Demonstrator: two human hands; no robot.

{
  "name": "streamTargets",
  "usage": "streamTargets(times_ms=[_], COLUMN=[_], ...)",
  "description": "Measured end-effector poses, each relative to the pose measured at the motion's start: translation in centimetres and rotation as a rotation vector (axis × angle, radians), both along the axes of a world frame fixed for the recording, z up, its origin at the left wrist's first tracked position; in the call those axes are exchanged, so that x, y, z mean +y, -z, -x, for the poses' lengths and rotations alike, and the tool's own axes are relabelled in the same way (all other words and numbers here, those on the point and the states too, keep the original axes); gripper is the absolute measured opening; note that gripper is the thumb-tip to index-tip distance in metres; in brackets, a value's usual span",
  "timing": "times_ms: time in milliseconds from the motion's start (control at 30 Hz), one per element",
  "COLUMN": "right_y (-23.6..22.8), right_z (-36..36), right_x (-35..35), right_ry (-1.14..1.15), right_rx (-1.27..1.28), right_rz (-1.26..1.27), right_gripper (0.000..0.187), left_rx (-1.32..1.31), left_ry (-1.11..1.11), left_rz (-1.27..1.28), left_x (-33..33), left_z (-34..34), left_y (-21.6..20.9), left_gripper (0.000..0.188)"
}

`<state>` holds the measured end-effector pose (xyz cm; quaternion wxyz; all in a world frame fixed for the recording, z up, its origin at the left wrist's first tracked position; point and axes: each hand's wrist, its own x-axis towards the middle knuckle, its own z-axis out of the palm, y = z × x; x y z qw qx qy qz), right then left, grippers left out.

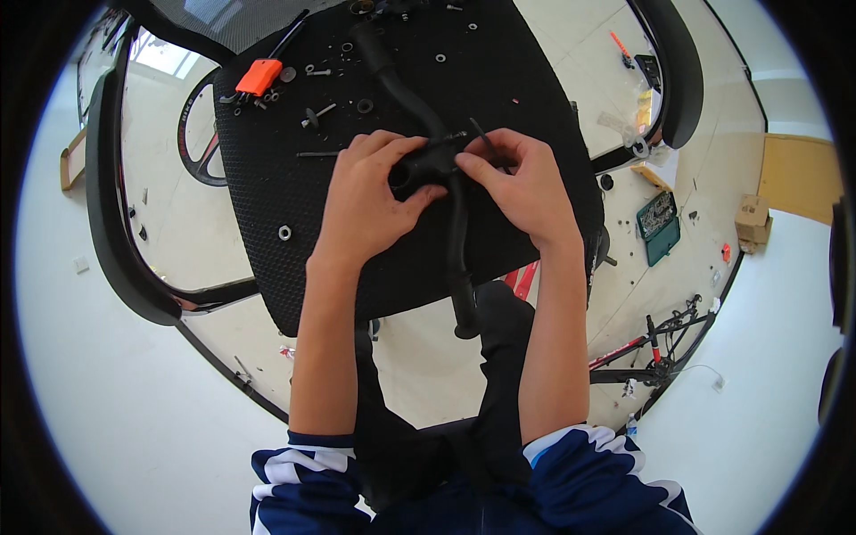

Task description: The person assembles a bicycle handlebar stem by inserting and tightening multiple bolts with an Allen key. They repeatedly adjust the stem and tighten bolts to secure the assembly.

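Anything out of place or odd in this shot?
Yes: loose nuts are scattered over the chair seat, an odd place for hardware. A bike frame lies on the floor at right, seemingly partly dismantled.

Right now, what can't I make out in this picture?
All in the head view:
- Black clamp: partly covered by the left hand.
- Thin dark rod: lower end obscured by the right hand.
- Chair back: cut off by the top edge.
- Green case: contents too small.
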<state>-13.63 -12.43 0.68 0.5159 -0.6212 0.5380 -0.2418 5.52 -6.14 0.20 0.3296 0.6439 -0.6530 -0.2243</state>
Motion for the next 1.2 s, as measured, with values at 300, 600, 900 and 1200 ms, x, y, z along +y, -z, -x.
streamTargets(times_ms=[300,600,900,1200], right_y=[-0.3,-1.9,-2.4,-3.5], right_z=[-0.5,-0.6,-0.8,-1.1], right_x=[0.0,-0.8,-0.3,0.1], right_ry=[-0.051,0.184,0.148,-0.058], right_rx=[0.015,-0.273,-0.505,-0.425], right_rz=[-0.011,-0.36,-0.328,-0.225], right_gripper=[0.049,0.033,0.025,0.026], left_rx=[0.072,0.342,0.706,0.886], left_ry=[-0.006,-0.049,-0.012,0.01], left_rz=[-0.067,-0.003,0.022,-0.27], left_x=[0.4,0.6,0.5,0.7], left_z=[-0.3,-1.0,0.1,0.6], left_y=[0.3,0.2,1.8,0.3], left_gripper=[0.043,0.043,0.051,0.061])
